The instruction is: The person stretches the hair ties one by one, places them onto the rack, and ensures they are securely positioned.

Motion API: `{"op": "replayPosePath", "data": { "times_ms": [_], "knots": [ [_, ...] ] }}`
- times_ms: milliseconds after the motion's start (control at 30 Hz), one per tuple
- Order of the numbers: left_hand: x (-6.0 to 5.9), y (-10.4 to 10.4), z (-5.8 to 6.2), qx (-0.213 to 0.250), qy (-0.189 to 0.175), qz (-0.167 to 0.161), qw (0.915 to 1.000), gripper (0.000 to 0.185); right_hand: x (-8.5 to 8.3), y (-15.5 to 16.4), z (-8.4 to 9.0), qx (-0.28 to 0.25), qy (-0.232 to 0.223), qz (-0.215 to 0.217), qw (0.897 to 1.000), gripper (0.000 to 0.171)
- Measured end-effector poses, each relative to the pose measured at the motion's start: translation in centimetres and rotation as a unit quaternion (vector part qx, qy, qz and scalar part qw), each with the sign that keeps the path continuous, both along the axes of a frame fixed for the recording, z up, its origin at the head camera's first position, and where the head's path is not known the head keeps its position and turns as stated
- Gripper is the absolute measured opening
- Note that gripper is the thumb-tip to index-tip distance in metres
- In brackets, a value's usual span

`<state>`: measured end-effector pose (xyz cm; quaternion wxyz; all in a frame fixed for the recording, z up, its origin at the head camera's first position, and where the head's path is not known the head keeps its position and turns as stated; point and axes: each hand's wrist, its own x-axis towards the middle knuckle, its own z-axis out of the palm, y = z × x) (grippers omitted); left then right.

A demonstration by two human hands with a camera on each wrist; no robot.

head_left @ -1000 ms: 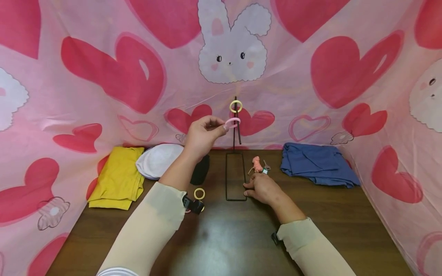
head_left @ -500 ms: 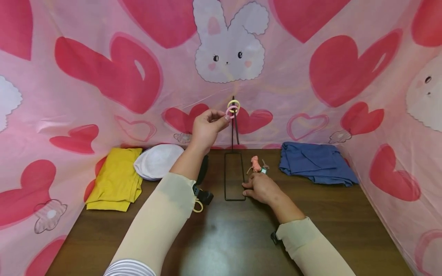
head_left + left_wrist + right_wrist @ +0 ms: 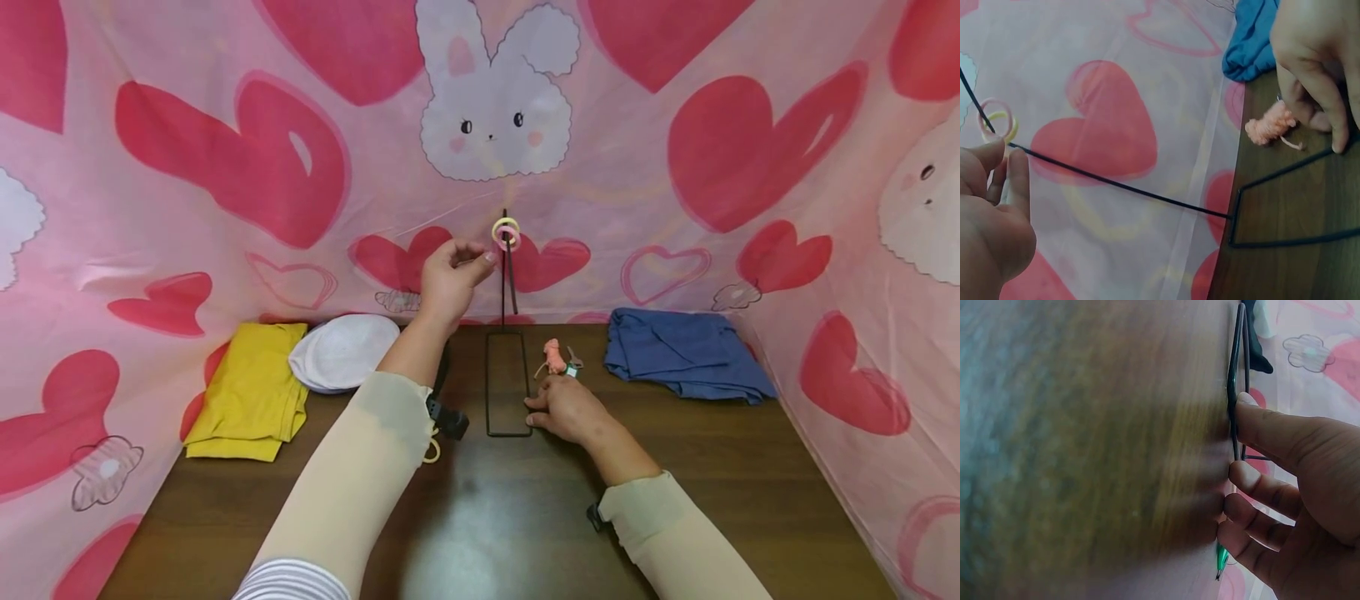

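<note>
A black metal stand (image 3: pixel 488 383) has a flat rectangular base on the table and a thin upright with a hook arm at its top. A yellow ring (image 3: pixel 495 227) and a pink ring (image 3: pixel 510 246) hang on that arm, the pink one in front. Just left of them, my left hand (image 3: pixel 447 287) has its thumb and fingertips apart, holding nothing; in the left wrist view the pink ring (image 3: pixel 996 102) sits just above the fingertips. My right hand (image 3: pixel 572 410) grips the base's right bar with thumb and fingertips, low on the table.
Behind the right hand lie an orange knitted figure (image 3: pixel 554 356) and a key (image 3: pixel 575 358). Blue cloth (image 3: pixel 682 354) is folded at right, yellow cloth (image 3: pixel 251 392) at left beside a white cap (image 3: pixel 345 352). Another yellow ring (image 3: pixel 432 452) is partly behind the left wrist.
My left hand has brought the pink ring up onto the stand's arm, next to the yellow one, and let go of it. The right hand stays on the base.
</note>
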<state>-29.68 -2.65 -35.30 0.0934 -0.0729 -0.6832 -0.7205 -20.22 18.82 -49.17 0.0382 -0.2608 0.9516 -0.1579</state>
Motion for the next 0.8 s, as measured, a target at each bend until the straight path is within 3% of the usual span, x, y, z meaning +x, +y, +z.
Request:
{"op": "replayPosePath", "data": {
  "times_ms": [167,300,600,800],
  "knots": [
    [0.5,-0.9,-0.7,-0.033,0.017,0.012,0.9992,0.016,-0.1,0.0,0.1,0.001,-0.003,-0.002,1.000,0.034],
    [1.7,-1.7,-1.2,-0.063,0.031,0.021,0.9973,0.020,-0.1,0.1,0.0,0.005,-0.005,-0.004,1.000,0.034],
    [4.1,-4.3,-3.9,-0.136,0.041,0.000,0.9899,0.025,0.0,-0.1,0.2,0.009,-0.013,-0.006,1.000,0.034],
    [5.6,-6.2,-5.2,-0.164,0.023,-0.007,0.9862,0.024,-0.2,-0.1,0.0,0.009,-0.005,0.004,1.000,0.034]
  ]
}}
